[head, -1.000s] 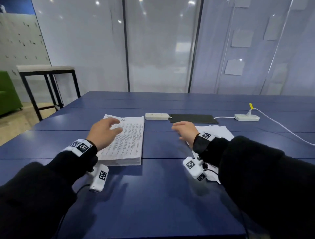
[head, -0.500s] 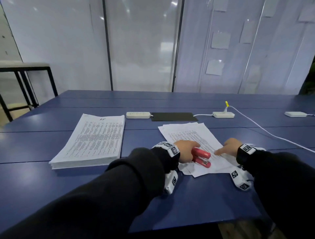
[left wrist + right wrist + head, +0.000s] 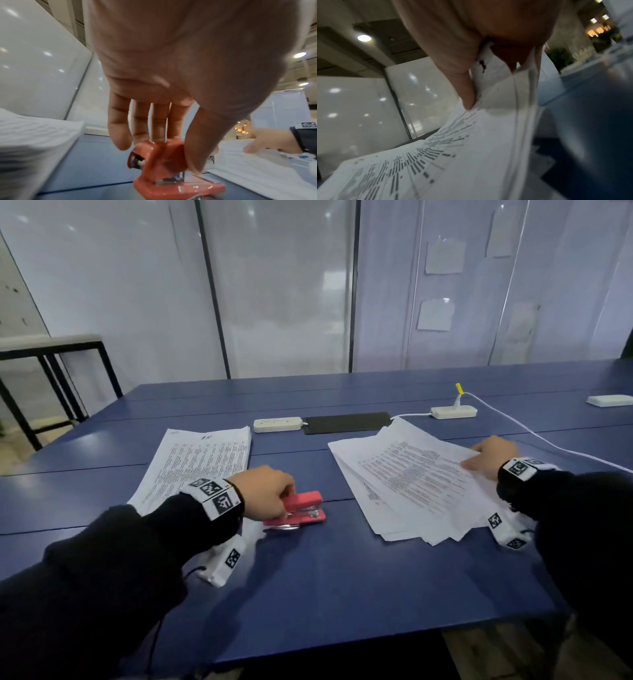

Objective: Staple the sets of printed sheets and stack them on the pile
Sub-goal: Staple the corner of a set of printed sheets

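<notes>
While loose sheets lie fanned: risk of uneven sets
Table point(image 3: 342, 594): blue, bearing everything
Pile point(image 3: 202, 463): squared, far left
Loose sheets point(image 3: 411, 484): skewed, right of centre; could staple crooked unless squared
Right hand point(image 3: 489, 457): pinching top sheets' far edge; may take a wrong count
Left hand point(image 3: 265, 494): gripping stapler
Stapler point(image 3: 301, 510): red, between pile and sheets, on table; could slip

Desk's left half: we see the pile point(image 3: 202, 463).
Desk's right half: we see loose sheets point(image 3: 411, 481), fanned.
Between them: the stapler point(image 3: 301, 510).
Behind, toward the far edge: power strips point(image 3: 277, 424) flank a mat point(image 3: 346, 422).
</notes>
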`<state>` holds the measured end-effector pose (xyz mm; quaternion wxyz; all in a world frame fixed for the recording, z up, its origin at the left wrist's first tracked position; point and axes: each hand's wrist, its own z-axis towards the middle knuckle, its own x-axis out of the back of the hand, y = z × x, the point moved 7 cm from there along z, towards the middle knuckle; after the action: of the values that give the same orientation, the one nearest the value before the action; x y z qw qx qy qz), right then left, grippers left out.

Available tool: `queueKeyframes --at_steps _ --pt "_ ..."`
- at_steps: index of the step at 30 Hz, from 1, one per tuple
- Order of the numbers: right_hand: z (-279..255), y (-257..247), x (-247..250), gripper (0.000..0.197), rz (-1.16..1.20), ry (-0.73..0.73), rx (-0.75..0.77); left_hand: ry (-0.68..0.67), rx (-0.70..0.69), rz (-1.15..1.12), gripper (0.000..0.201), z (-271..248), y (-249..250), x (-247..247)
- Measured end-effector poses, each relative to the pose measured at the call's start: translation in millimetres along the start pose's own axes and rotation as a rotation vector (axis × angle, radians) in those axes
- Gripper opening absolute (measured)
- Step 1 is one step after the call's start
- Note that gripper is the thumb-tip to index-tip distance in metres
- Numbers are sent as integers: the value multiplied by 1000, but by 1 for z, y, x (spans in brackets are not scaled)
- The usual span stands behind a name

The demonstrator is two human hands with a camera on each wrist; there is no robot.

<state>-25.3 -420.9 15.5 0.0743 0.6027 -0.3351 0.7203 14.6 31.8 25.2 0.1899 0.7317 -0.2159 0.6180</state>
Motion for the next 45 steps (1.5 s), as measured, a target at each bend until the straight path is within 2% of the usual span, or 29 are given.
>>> queueKeyframes --at_steps 3,5,7,9,11,12,15,17,20,21,23,25,26,27,29,31,32,35,40,43,45 --pt "4 -4 22 31 45 81 75 -33 43 -35 42 -11 -21 -11" --pt "-1 -12 33 25 122 78 162 -30 40 -53 46 -14 -25 -17" --pt "-9 -22 33 18 187 -83 238 -22 22 -53 51 -17 -23 -20" --pt "-21 -29 25 33 286 -346 236 -19 -2 -34 50 -21 -19 -21" --pt "-29 -33 16 52 339 -545 192 -20 -34 -2 44 -25 -14 -19" --pt "-33 -36 13 56 349 -636 183 -17 -51 16 41 -28 -12 -16" --pt "-46 -47 6 47 261 -806 203 10 -80 14 36 -37 -10 -5" --pt "-50 -58 4 50 53 -798 276 29 -77 -43 35 -43 -14 4" --pt "-55 -85 -9 49 -332 -684 411 59 -74 -131 32 -51 -21 15" --pt "-59 -96 -16 47 -427 -630 435 65 -72 -148 31 -53 -24 16" --pt "-63 -117 -28 55 -591 -417 477 60 -69 -157 31 -56 -26 14" --pt "-80 -141 -41 75 -624 -224 557 33 -55 -147 32 -58 -28 4" --pt "-97 -155 -49 81 -544 -216 640 12 -49 -135 33 -58 -28 -2" --pt "-117 -168 -58 83 -424 -286 727 -13 -44 -119 35 -58 -28 -10" --pt "-163 -186 -78 86 -289 -521 867 -58 -38 -105 39 -58 -27 -22" --pt "-190 -188 -100 94 -343 -697 894 -78 -34 -121 40 -58 -27 -30" --pt "-192 -186 -108 96 -357 -729 862 -78 -34 -133 41 -58 -27 -31" --pt "-183 -181 -119 100 -324 -715 794 -69 -31 -147 40 -58 -28 -32" --pt "-175 -184 -119 104 -361 -656 841 -46 -23 -65 22 -57 -23 -23" --pt "-168 -179 -117 109 -252 -703 816 84 -17 -76 16 -46 -18 -1" --pt "-166 -173 -120 122 -184 -751 803 174 -28 -136 19 -34 -9 13"
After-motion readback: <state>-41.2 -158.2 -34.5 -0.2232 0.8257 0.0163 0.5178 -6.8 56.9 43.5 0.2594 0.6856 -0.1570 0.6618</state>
